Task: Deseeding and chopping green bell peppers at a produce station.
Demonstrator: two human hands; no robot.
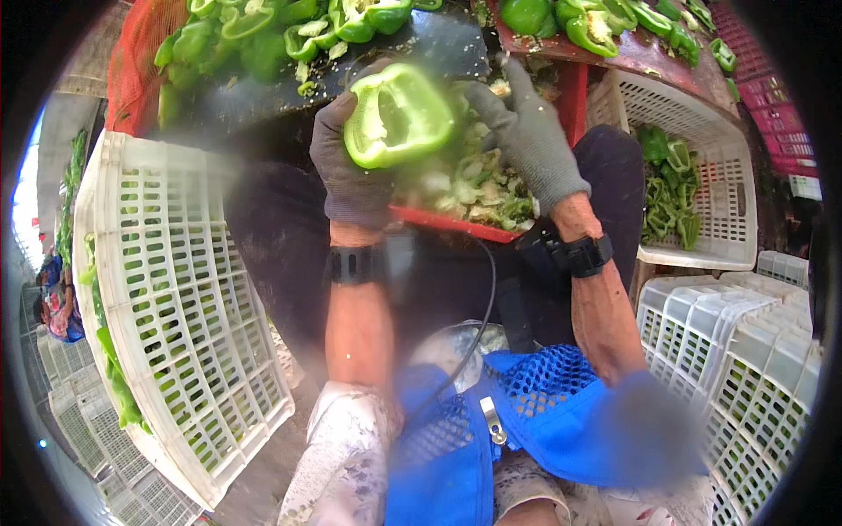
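My left hand (358, 164), in a grey knitted glove, grips a hollowed green bell pepper half (431, 125) with its cut side facing up. To its right is my gloved right hand (526, 131), index finger stretched forward and thumb apart; whether something small lies in its curled fingers cannot be told. Below both hands a red container (460, 227) holds pale pepper cores, seeds and green scraps. Cut green peppers (316, 33) lie on the dark, seed-strewn work surface (447, 43) ahead.
A white plastic crate (191, 309) with green peppers stands at my left. At the right, another white crate (730, 191) holds pepper pieces, with more crates (756, 368) nearer me. More peppers (592, 26) lie on a red board (631, 56). A person (59, 299) is at far left.
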